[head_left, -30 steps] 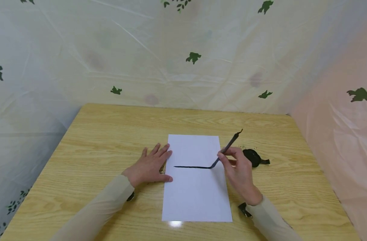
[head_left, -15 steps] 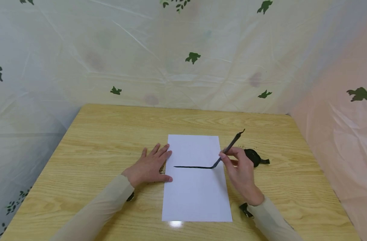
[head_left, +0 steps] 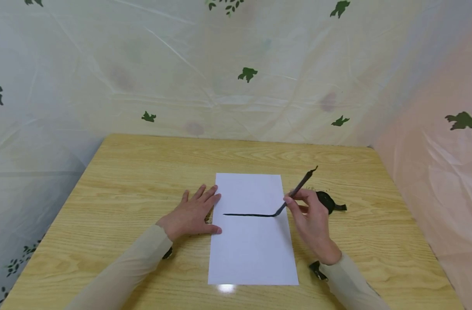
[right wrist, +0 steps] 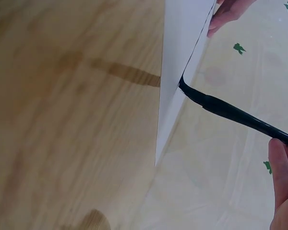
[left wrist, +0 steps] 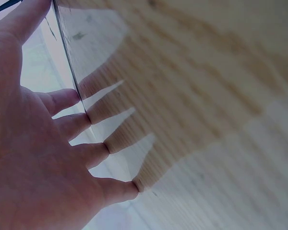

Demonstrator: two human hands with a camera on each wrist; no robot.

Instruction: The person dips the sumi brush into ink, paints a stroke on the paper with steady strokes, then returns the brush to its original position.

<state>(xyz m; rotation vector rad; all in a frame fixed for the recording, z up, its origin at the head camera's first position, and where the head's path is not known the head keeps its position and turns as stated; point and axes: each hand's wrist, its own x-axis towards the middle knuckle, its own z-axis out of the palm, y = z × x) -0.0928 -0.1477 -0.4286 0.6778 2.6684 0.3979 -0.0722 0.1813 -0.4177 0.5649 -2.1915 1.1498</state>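
Note:
A white sheet of paper (head_left: pixel 251 254) lies on the wooden table, with a thin black line (head_left: pixel 247 215) running across its middle. My right hand (head_left: pixel 311 221) pinches a dark ink brush (head_left: pixel 300 183), tilted up to the right. The bent tip of the brush (right wrist: pixel 187 88) touches the paper at the line's right end. On the paper's left edge rests my left hand (head_left: pixel 191 215), fingers spread and straight. The left wrist view shows those fingers (left wrist: pixel 120 190) with their tips down at the table and the paper's edge.
Just right of my right hand sits a round black dish (head_left: pixel 326 201) with a short handle, partly hidden by the hand. The wooden table (head_left: pixel 123 181) reaches back to a pale curtain (head_left: pixel 181 77) with green leaf-like shapes.
My right hand and the brush have moved slightly right, and the black line has grown a little longer that way. My left hand has stayed in place.

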